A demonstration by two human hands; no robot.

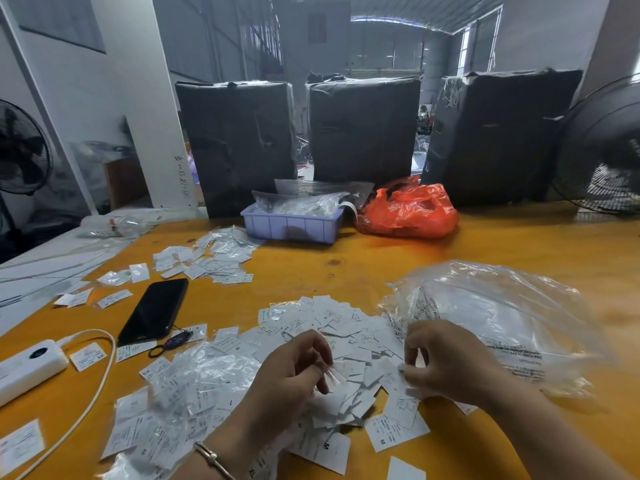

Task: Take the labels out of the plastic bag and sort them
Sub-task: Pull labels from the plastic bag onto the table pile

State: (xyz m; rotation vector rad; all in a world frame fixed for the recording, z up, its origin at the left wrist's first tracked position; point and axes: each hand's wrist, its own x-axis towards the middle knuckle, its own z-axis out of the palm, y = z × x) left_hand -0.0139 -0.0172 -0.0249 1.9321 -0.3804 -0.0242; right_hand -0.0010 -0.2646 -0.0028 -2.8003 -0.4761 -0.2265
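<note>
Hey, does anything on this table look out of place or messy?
Mostly the labels: they lie in a loose, overlapping heap by both hands instead of sorted stacks, with strays around the phone and power bank. An empty clear bag lies crumpled at right. Nothing looks damaged.

A single wide-angle view looks from the person's head, forward and steeply down over the orange table (381, 265). It sits close above the two hands: the left hand (287, 379) and the right hand (446, 362) fill the lower middle, forearms entering from the bottom edge. The pile of labels (332, 327) lies directly under and just beyond the fingers, the clear plastic bag (491, 306) just right of the right hand. Farther ahead of the hands the view reaches the table's far edge, where black wrapped bundles (363, 129) stand upright. The wide lens bends straight edges toward the frame borders. There is no second view to overlap with.
</note>
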